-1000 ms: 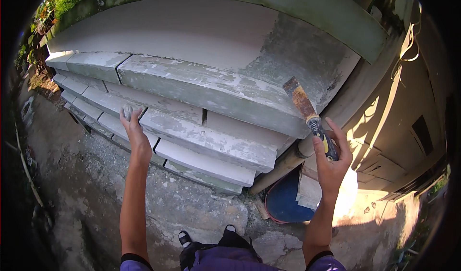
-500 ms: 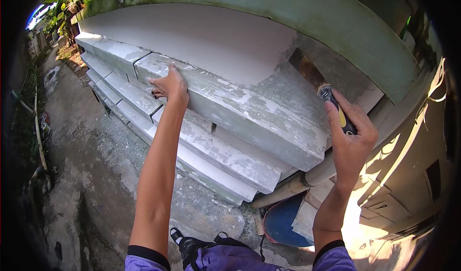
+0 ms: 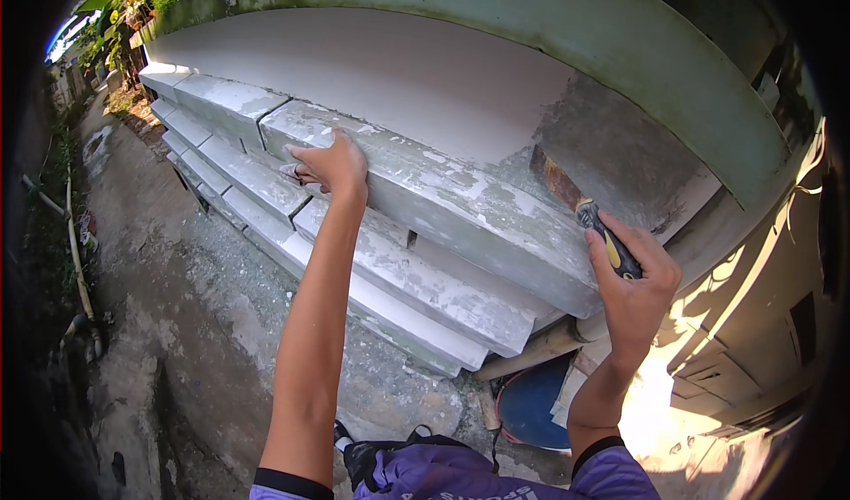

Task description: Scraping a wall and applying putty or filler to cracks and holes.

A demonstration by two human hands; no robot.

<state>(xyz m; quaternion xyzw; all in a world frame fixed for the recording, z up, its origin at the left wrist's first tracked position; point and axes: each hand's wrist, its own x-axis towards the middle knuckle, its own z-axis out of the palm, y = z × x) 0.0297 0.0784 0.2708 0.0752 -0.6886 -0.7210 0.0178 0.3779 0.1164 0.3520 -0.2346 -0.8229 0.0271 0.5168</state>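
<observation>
Judging by the surfaces, the work looks partway along. The wall, the largest thing here, is smooth and pale over its left and middle, while its right end is bare, dark grey with a ragged border between the two. The top ledge in front of it is uneven: broken white patches lie over grey along its upper face, so that surface looks unfinished. The lower ledges under it are alike, blotchy in places and whiter in others; whether that white is fresh or old cannot be told. The left hand is at the front edge of the top ledge, near its dark gap, fingers bent and partly spread; with the palm side hidden, I cannot tell whether they grip the edge. The right hand has its fingers wrapped around the handle of the scraper, beyond the right part of the top ledge, its rusty blade pointing up and left toward the grey end of the wall; whether it touches there is unclear. Counted from large to small: one wall, one top ledge, at least two lower ledges, one blue tub below their right end, two hands, one scraper with one blade, and one plain dark gap in the top ledge.
</observation>
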